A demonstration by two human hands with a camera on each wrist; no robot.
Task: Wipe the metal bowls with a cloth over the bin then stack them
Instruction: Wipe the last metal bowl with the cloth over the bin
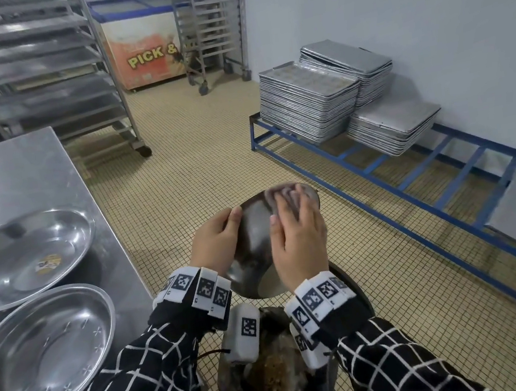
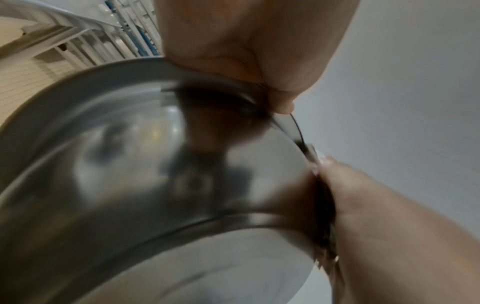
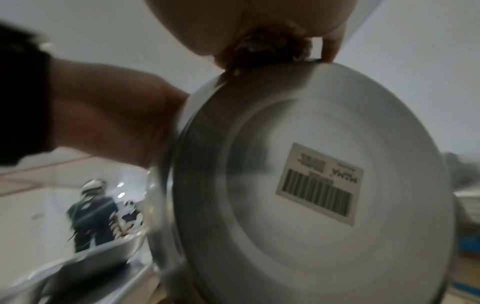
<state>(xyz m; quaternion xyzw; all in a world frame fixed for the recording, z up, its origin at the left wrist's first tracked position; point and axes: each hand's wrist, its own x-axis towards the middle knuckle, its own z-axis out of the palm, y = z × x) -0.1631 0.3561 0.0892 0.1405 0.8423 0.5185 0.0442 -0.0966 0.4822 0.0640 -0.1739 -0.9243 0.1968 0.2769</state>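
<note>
left hand grips the bowl over the bin; right hand clasps the cloth on its rim.

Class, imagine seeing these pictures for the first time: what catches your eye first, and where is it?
First, the tilted metal bowl at centre, above the bin: the left hand grips its rim while the right hand presses a cloth to it. Two bowls lie on the steel table at left, and trays are stacked on the blue rack at right.

"PICK &" on chest freezer
</note>
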